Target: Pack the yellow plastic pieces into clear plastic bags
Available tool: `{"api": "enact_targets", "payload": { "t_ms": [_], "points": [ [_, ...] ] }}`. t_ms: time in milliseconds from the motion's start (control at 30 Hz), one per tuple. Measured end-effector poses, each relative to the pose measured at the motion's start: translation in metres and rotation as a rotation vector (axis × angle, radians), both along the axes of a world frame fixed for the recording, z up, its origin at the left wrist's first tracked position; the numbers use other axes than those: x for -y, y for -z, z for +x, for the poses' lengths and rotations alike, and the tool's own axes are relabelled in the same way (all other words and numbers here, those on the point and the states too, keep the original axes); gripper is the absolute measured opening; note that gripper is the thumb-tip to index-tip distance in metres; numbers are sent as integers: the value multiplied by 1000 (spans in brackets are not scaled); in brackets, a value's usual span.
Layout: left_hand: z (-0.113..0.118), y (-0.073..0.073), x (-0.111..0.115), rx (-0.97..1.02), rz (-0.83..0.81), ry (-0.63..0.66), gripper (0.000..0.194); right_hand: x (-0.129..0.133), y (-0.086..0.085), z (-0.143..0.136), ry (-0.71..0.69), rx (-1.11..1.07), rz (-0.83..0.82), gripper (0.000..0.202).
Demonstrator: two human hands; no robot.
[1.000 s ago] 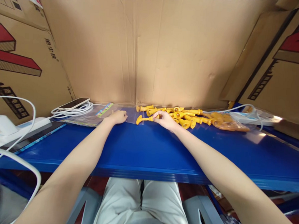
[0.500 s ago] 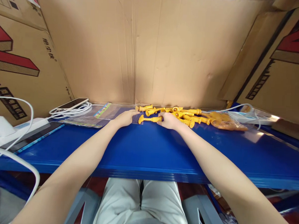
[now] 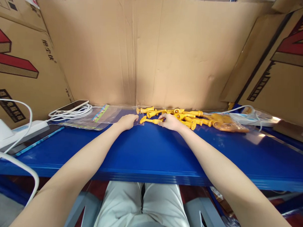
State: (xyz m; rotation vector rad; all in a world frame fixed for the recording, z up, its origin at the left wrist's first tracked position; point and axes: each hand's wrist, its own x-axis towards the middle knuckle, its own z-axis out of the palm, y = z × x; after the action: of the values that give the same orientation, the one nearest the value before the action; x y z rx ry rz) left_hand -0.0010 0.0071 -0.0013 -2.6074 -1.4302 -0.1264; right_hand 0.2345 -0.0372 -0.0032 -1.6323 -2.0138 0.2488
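My left hand (image 3: 127, 121) has its thumb and fingers closed on the edge of a clear plastic bag (image 3: 116, 111), which lies flat on the shelf. My right hand (image 3: 170, 122) grips the right end of a yellow plastic toy horn (image 3: 151, 121). The horn has a ridged middle, and its bent end points left, close to my left fingertips. Just behind and to the right of my right hand lies a pile of similar yellow horns (image 3: 200, 121), several of them overlapping. My right palm hides part of the pile.
A clear bag with orange-yellow contents (image 3: 230, 127) lies right of the pile. Coiled white cable (image 3: 74, 112), a phone (image 3: 70, 105), a power strip (image 3: 26, 132) and a dark tablet (image 3: 38, 138) are at left. Cardboard (image 3: 182, 57) walls the back of the blue shelf (image 3: 151, 152).
My left hand's fingers have closed on the plastic bag's edge. The horn in my right hand has shifted only slightly; its bent end now sits nearer my left hand.
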Motion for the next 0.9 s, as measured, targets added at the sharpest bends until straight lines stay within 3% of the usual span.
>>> {"api": "enact_targets", "payload": {
  "t_ms": [200, 300, 500, 600, 733, 833, 900],
  "points": [
    [-1, -6, 0, -45, 109, 11, 30, 2, 0, -3, -24, 22, 3, 16],
    [-1, -9, 2, 5, 200, 49, 33, 0, 0, -3, -40, -25, 86, 19],
    [4, -11, 8, 189, 417, 300, 39, 2, -4, -9, -118, -85, 288, 25],
    [13, -8, 12, 212, 471, 430, 40, 7, -7, -15, -165, -74, 297, 26],
    [25, -5, 19, 192, 427, 533, 38, 9, -7, -21, -221, -64, 247, 27],
    [26, -9, 22, 217, 378, 521, 44, 9, -5, -22, -216, -55, 147, 27],
    [21, -14, 21, 253, 361, 397, 49, 10, -5, -22, -187, -45, 84, 25]
  ]
}}
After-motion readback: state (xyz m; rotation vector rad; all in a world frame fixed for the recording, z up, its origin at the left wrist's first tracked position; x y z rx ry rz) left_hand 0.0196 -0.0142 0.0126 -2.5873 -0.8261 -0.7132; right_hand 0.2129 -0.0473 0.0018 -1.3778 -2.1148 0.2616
